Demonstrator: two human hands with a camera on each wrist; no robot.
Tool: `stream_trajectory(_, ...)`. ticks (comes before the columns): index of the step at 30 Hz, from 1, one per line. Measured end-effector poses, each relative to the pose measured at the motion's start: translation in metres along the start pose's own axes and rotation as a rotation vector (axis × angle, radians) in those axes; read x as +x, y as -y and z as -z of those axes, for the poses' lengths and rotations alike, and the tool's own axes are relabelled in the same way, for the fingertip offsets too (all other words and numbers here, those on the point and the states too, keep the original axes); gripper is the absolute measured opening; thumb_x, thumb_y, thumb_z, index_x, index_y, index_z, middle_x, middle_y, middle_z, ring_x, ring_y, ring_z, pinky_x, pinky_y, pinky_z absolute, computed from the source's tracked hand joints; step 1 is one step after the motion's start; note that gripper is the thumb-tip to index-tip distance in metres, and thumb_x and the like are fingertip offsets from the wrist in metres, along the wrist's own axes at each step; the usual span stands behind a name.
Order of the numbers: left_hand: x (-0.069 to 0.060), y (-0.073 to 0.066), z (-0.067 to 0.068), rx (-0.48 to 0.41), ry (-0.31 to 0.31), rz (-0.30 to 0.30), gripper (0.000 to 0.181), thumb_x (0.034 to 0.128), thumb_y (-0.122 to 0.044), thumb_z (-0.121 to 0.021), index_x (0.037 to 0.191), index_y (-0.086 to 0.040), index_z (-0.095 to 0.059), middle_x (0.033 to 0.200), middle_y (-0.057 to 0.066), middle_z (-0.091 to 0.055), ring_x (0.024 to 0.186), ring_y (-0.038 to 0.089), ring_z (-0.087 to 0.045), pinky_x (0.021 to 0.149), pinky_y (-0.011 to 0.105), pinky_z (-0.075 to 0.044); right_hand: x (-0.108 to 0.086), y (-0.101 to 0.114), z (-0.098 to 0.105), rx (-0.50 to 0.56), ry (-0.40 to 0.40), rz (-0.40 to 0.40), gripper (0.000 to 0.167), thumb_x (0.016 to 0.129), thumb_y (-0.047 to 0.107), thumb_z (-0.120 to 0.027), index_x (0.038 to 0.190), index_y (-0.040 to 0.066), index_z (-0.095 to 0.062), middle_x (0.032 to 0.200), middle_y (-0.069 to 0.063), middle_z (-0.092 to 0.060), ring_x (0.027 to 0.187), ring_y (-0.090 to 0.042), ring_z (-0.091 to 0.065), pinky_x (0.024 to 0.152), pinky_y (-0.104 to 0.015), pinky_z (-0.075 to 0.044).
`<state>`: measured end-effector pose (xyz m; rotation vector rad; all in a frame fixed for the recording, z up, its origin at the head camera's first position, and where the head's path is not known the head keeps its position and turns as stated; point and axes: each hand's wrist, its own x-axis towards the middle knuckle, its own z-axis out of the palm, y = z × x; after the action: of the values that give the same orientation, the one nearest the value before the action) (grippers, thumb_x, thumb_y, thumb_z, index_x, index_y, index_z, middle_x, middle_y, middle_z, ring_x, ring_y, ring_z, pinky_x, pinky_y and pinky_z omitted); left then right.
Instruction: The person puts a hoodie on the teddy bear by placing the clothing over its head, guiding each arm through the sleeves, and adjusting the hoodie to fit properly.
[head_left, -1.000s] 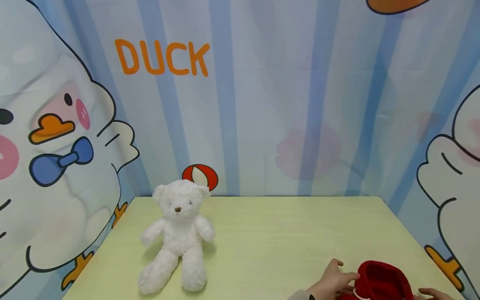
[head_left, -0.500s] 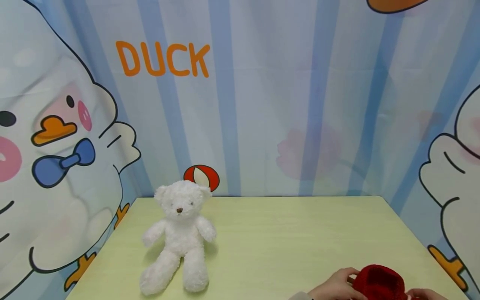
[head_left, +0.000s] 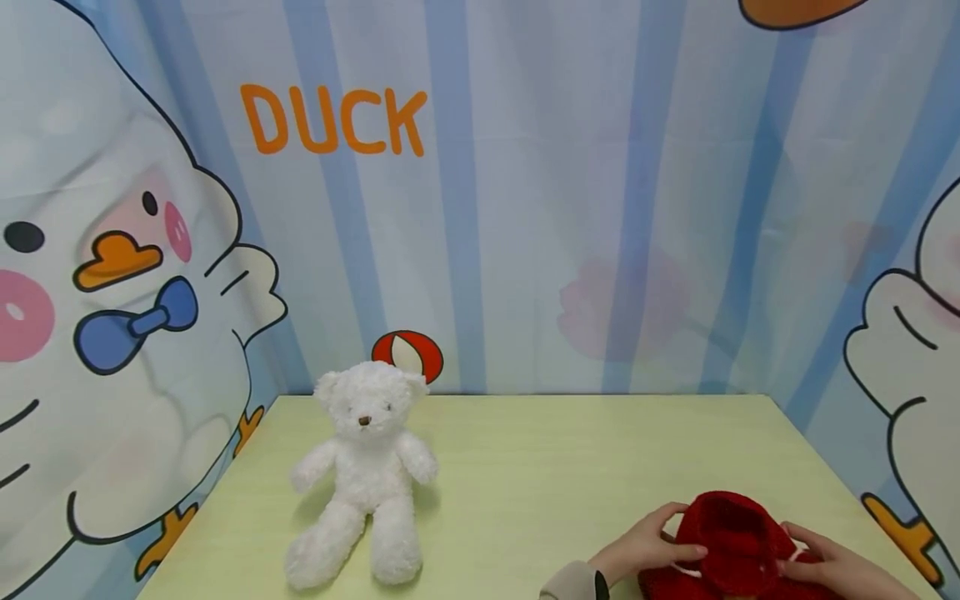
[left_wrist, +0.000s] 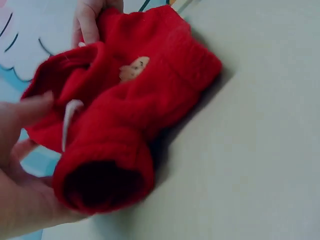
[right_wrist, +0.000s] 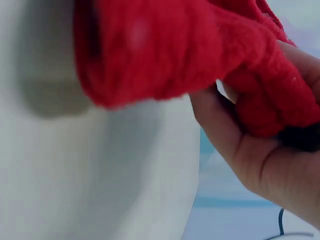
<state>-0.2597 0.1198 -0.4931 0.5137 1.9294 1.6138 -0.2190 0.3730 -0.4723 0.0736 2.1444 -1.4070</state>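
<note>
A small red hoodie point(head_left: 731, 533) is at the table's near right, with its hood opening facing up. In the left wrist view, the red hoodie point(left_wrist: 150, 100) shows a white drawstring, a tan bear patch on the chest and an open sleeve end toward the camera. My left hand point(head_left: 647, 543) holds the hood's left side, thumb over the edge. On the opposite side, my right hand point(head_left: 836, 567) pinches the hood near the other drawstring. Close up in the right wrist view, my right hand point(right_wrist: 270, 160) has its fingers round a fold of the red fabric.
A white teddy bear point(head_left: 371, 483) sits upright on the left of the pale yellow-green table point(head_left: 555, 475). Behind the table hangs a blue striped curtain point(head_left: 525, 208) printed with ducks.
Both hands have closed in on the hood and grip it. The hoodie has moved up and forward in the head view, showing more of its body. The teddy bear stays put.
</note>
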Motion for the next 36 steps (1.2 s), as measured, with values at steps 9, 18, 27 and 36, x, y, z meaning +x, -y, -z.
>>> stream_trajectory(9,-0.001,-0.003,0.049,0.099,-0.153,0.063,0.046,0.0751,-0.010,-0.069,0.117,-0.003,-0.052,0.092,0.010,-0.065,0.078,0.014,-0.060,0.070,0.028,-0.047,0.035,0.047,0.006,-0.109,0.035,0.232,0.078,0.093,0.028,-0.045,0.134,-0.014,0.006,0.092,-0.003,-0.058,0.078,-0.009,-0.058,0.065,-0.032,-0.048)
stream_trajectory(18,-0.023,-0.016,0.119,0.102,-0.262,-0.049,0.026,0.0816,-0.017,-0.063,0.105,-0.005,-0.061,0.094,0.003,-0.065,0.076,0.005,-0.056,0.063,0.019,-0.043,0.075,0.100,-0.019,-0.060,0.062,0.409,0.075,0.093,0.029,-0.045,0.142,0.001,0.006,0.099,-0.001,-0.057,0.083,-0.008,-0.061,0.065,-0.031,-0.050)
stream_trajectory(27,-0.097,-0.059,0.180,0.195,-0.366,-0.123,0.028,0.0839,-0.016,-0.060,0.108,-0.002,-0.055,0.104,0.017,-0.062,0.084,0.017,-0.062,0.063,0.024,-0.048,0.094,0.164,-0.069,0.060,0.195,0.561,0.072,0.093,0.020,-0.046,0.143,0.005,0.002,0.098,0.005,-0.061,0.086,-0.008,-0.063,0.068,-0.027,-0.052)
stream_trajectory(36,-0.182,-0.079,0.264,0.337,-0.442,-0.121,0.036,0.0852,-0.016,-0.058,0.118,-0.001,-0.050,0.112,0.018,-0.058,0.092,0.019,-0.061,0.073,0.026,-0.048,0.114,0.237,-0.141,0.109,0.416,0.620,0.087,0.082,0.007,-0.061,0.144,0.022,-0.002,0.116,-0.003,-0.056,0.096,-0.014,-0.061,0.076,-0.031,-0.051)
